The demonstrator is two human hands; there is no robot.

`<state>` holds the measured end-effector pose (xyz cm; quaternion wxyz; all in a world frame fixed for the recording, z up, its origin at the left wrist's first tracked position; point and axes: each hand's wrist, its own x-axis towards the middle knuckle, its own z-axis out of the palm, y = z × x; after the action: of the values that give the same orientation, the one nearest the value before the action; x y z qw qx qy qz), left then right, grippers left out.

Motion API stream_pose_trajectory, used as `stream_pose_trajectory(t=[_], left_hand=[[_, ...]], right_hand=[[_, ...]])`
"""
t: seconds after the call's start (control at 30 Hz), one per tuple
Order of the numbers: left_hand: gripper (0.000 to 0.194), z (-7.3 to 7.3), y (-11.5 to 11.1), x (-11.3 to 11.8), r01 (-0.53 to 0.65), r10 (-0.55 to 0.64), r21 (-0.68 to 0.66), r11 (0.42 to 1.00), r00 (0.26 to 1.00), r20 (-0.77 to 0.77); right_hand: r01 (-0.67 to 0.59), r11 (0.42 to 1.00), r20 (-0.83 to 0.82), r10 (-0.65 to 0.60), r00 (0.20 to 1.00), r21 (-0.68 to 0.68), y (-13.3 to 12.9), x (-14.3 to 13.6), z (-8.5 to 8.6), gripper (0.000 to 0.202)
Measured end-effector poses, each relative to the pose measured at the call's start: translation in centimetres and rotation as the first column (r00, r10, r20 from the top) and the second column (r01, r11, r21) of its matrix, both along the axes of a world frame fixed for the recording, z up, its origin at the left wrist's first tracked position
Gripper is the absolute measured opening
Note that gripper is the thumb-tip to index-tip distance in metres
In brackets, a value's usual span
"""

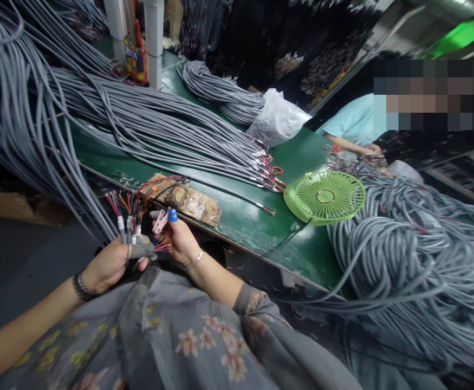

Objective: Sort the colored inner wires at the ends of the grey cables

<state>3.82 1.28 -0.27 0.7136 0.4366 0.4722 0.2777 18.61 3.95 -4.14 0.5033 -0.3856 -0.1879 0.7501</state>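
**Held cables in your left hand, pink clip in your right**

Left of centre, your left hand [112, 262] has its fingers closed around the held cables [129, 233], coloured wire ends up. Your right hand [180, 238] pinches the pink clip [161, 221] just beside them. The green fan [325, 197] rests on the bench [245, 230], right of centre.
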Motion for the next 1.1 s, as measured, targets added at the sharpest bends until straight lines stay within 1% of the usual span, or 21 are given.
stream_pose_trajectory(t=[0.17,0.27,0.4,0.47,0.6,0.7,0.87,0.97,1.1], left_hand=[[0.030,0.16,-0.19,-0.11,0.033,-0.033,0.035,0.999,0.999,-0.019],[0.031,0.40,-0.50,-0.40,0.037,-0.036,0.059,0.998,0.999,-0.016],[0.037,0.78,-0.86,-0.69,0.018,-0.017,0.061,0.998,1.000,-0.013],[0.036,0.80,-0.87,-0.69,0.011,-0.011,0.063,0.998,1.000,-0.002],[0.030,0.38,-0.55,-0.49,-0.001,-0.002,0.075,0.997,0.999,0.040],[0.027,0.02,-0.28,-0.31,-0.009,0.006,0.056,0.998,0.998,0.058],[0.025,0.01,-0.11,-0.13,-0.028,0.026,0.024,0.999,0.997,0.073],[0.025,0.14,-0.07,-0.08,-0.036,0.036,0.007,0.999,0.997,0.062],[0.026,0.15,0.03,-0.09,-0.042,0.041,0.010,0.999,0.997,0.064]], right_hand=[[-0.072,0.997,-0.025,0.071,0.997,-0.019,-0.15,0.25,0.09,0.052],[-0.095,0.995,-0.030,0.095,0.995,-0.007,-0.22,0.39,-0.04,0.049],[-0.067,0.997,0.005,0.067,0.998,0.039,-0.43,0.61,-0.03,0.041],[-0.052,0.997,0.019,0.051,0.999,0.053,-0.53,0.73,0.09,0.041],[-0.030,0.999,0.036,0.029,0.999,0.037,-0.67,0.83,0.42,0.041],[-0.006,0.999,0.069,0.004,0.998,0.031,-0.74,0.80,0.53,0.039],[-0.029,0.998,0.097,0.024,0.995,0.051,-0.83,0.82,0.21,0.043],[-0.009,0.996,0.103,0.000,0.995,0.088,-0.86,0.88,0.05,0.045],[0.004,0.996,0.101,-0.013,0.995,0.094,-0.89,0.85,0.00,0.044]])
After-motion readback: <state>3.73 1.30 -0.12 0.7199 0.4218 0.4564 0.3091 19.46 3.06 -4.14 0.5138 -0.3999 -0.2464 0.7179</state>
